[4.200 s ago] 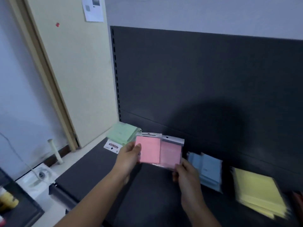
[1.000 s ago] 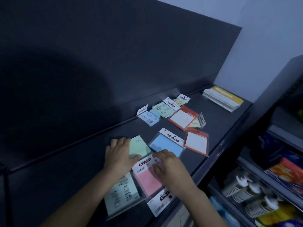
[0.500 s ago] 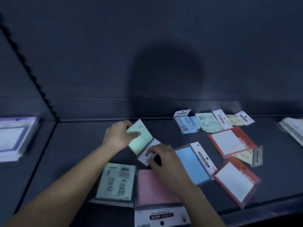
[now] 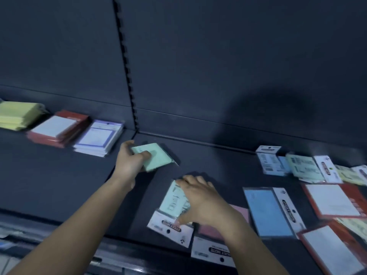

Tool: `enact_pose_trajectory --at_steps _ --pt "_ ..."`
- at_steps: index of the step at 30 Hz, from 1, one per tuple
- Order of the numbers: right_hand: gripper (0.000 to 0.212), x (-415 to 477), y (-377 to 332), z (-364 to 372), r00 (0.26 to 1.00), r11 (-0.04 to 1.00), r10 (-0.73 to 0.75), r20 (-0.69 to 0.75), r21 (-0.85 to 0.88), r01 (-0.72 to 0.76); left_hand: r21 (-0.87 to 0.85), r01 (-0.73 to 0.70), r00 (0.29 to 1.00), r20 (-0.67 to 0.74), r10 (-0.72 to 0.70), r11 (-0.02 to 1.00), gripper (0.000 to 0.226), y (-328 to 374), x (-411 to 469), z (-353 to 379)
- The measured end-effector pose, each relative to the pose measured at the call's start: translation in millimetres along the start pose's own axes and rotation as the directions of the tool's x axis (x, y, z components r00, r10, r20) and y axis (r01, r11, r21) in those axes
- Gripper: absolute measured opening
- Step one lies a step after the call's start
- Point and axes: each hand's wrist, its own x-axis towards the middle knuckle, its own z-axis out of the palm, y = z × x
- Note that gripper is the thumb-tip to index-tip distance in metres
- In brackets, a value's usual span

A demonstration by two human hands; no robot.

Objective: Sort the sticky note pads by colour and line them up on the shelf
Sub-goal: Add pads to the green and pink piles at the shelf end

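My left hand (image 4: 130, 162) grips a green sticky note pad (image 4: 157, 158) just above the dark shelf (image 4: 208, 161), near the back upright. My right hand (image 4: 200, 199) lies on a second green pad (image 4: 171, 201) in its packet, thumb and fingers curled at its edges. A pink pad (image 4: 241, 212) lies partly under that hand. To the right lie a blue pad (image 4: 267, 212) and two red-backed white pads (image 4: 330, 199). Sorted stacks sit on the left shelf section: yellow (image 4: 18, 115), red-backed (image 4: 57, 128) and purple-bordered (image 4: 99, 137).
Several small pads in green, blue and yellow (image 4: 297, 165) lie in a loose row along the back wall on the right. A slotted upright (image 4: 126, 62) divides the two shelf sections. The shelf's front edge (image 4: 119, 238) runs just below my forearms.
My left hand has lifted the green pad and carried it left toward the upright. My right hand has shifted from the pink pad onto the other green packet. My view has swung left.
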Motion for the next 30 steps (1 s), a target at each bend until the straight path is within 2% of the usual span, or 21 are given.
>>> enact_pose_trajectory --at_steps 4,7,9,10,11,13,15,16,17,19,23,26,30 --pt "0.099 6 -13 3 0.995 0.996 0.066 -0.075 0.056 -0.062 -0.020 -0.009 0.999 -0.053 0.008 1.000 0.029 -2 -9 -27" --pt "0.080 7 -17 5 0.982 0.989 0.088 -0.170 0.135 -0.065 -0.028 -0.002 0.997 -0.082 0.000 1.000 0.027 -5 -18 -39" --pt "0.068 5 -18 5 0.966 0.948 0.139 -0.218 0.310 -0.066 -0.061 0.011 0.995 -0.101 -0.017 0.998 0.023 -6 -23 -43" --pt "0.059 4 -19 5 0.957 0.878 0.193 -0.215 0.474 -0.071 -0.087 0.012 0.994 -0.111 -0.021 0.996 0.023 -6 -26 -44" --pt "0.047 2 -21 3 0.950 0.756 0.245 -0.195 0.651 -0.061 -0.119 0.009 0.993 -0.117 -0.023 0.993 0.023 -5 -28 -45" --pt "0.024 -1 -23 -5 0.949 0.407 0.293 -0.113 0.913 -0.017 -0.191 0.011 0.993 -0.111 -0.033 0.982 0.023 -2 -33 -46" --pt "0.030 -2 -22 -14 0.965 0.035 0.260 0.014 0.999 -0.024 -0.232 0.033 0.995 -0.085 -0.054 0.972 0.034 -1 -38 -48" --pt "0.035 -2 -21 -18 0.975 -0.117 0.210 0.077 0.992 -0.053 -0.239 0.048 0.996 -0.068 -0.066 0.970 0.039 0 -41 -48" --pt "0.042 -1 -20 -21 0.981 -0.219 0.149 0.125 0.972 -0.091 -0.231 0.060 0.996 -0.045 -0.072 0.971 0.040 0 -45 -48" --pt "0.056 1 -17 -22 0.986 -0.335 0.018 0.169 0.930 -0.153 -0.195 0.068 0.997 -0.009 -0.071 0.978 0.034 -1 -51 -50" --pt "0.090 9 -15 -18 0.975 -0.463 -0.168 0.144 0.862 -0.207 -0.189 0.047 0.994 -0.089 -0.064 0.981 0.026 -6 -60 -61" --pt "0.101 15 -22 -15 0.950 -0.466 -0.292 0.107 0.852 -0.239 -0.188 0.041 0.986 -0.149 -0.069 0.981 0.028 -10 -67 -76" --pt "0.107 25 -46 -9 0.870 -0.454 -0.489 0.060 0.834 -0.313 -0.222 -0.003 0.966 -0.252 -0.055 0.975 0.028 -11 -76 -104"
